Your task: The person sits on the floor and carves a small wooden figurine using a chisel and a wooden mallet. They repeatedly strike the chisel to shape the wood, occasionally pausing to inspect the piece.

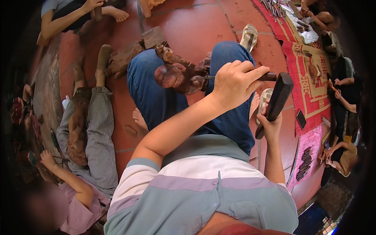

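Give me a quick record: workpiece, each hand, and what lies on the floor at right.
Workpiece: reddish-brown wooden carving, between the knees
Left hand: grips chisel, blade toward the carving
Right hand: grips dark mallet, near the chisel's handle end
Floor at right: red-and-yellow mat, dark phone, pink cloth bearing dark rods

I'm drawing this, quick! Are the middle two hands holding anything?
Left hand: closed, holding a thin grey metal chisel with brown handle.
Right hand: closed, holding a dark, blocky wooden mallet.
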A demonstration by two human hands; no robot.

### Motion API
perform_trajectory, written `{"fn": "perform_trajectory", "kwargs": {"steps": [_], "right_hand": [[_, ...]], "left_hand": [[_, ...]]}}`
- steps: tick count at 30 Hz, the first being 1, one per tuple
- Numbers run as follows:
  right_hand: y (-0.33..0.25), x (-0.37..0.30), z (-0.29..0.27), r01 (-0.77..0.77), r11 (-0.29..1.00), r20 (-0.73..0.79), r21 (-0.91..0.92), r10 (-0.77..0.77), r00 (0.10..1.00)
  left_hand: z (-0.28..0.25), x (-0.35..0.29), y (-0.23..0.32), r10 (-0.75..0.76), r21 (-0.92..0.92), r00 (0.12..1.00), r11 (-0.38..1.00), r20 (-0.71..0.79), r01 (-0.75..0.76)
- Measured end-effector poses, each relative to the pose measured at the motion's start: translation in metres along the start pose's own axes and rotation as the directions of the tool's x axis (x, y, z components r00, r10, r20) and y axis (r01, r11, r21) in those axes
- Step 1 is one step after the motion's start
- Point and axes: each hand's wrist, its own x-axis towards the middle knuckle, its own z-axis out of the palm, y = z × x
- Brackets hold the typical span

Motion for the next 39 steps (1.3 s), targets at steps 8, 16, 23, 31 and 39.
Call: {"fn": "perform_trajectory", "kwargs": {"steps": [8,16,23,31,39], "right_hand": [[-0.008,0.008,0.002,-0.026,0.986,-0.009,0.162,0.028,1.000],[-0.014,0.016,0.003,-0.101,0.983,-0.002,0.156,0.103,0.995],[-0.007,0.021,0.000,-0.198,0.976,-0.011,0.091,0.200,0.980],[-0.010,0.023,-0.001,-0.012,0.986,-0.036,0.163,0.019,0.999],[-0.010,0.018,-0.003,0.004,0.991,-0.019,0.133,-0.002,1.000]], "left_hand": [[0.000,-0.001,-0.002,0.038,0.030,0.999,0.999,-0.035,-0.037],[0.008,-0.005,-0.006,-0.034,0.169,0.999,0.985,0.007,0.032],[0.013,0.000,-0.009,-0.085,0.174,0.994,0.980,-0.067,0.095],[0.005,-0.004,-0.005,0.067,0.151,0.986,0.988,-0.154,-0.044],[0.001,-0.006,-0.002,0.077,0.109,0.983,0.992,-0.165,-0.059]]}}
